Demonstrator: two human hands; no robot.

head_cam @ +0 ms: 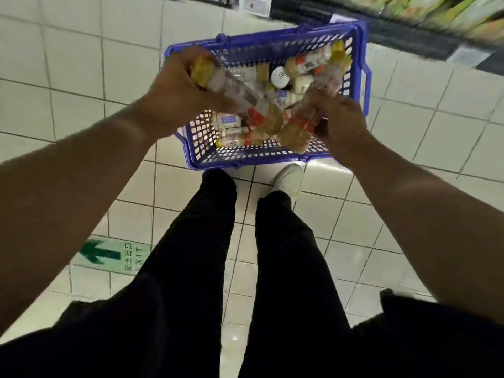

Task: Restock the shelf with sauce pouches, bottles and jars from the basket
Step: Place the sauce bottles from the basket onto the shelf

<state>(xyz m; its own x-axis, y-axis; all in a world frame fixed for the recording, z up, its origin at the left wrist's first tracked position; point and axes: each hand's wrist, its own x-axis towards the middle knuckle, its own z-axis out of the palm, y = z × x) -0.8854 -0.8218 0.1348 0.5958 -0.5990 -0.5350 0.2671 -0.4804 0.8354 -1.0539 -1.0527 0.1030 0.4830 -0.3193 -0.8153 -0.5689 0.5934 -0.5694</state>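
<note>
Above the blue basket (272, 156) at upper centre, the left hand (177, 91) grips one bottle (231, 85) and the right hand (341, 118) grips more bottles (308, 115), long axes converging toward lower centre.

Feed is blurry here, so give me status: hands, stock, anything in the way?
Left hand grips a yellow-capped bottle. Right hand grips more bottles. Both above the blue basket, still holding stock. Nothing blocking; shelf edge blurred.

Green floor sign (114, 256) with an arrow, "EXIT" and Korean lettering seen upside down on the tiled floor, bottle labels in the basket too blurred to read
</note>
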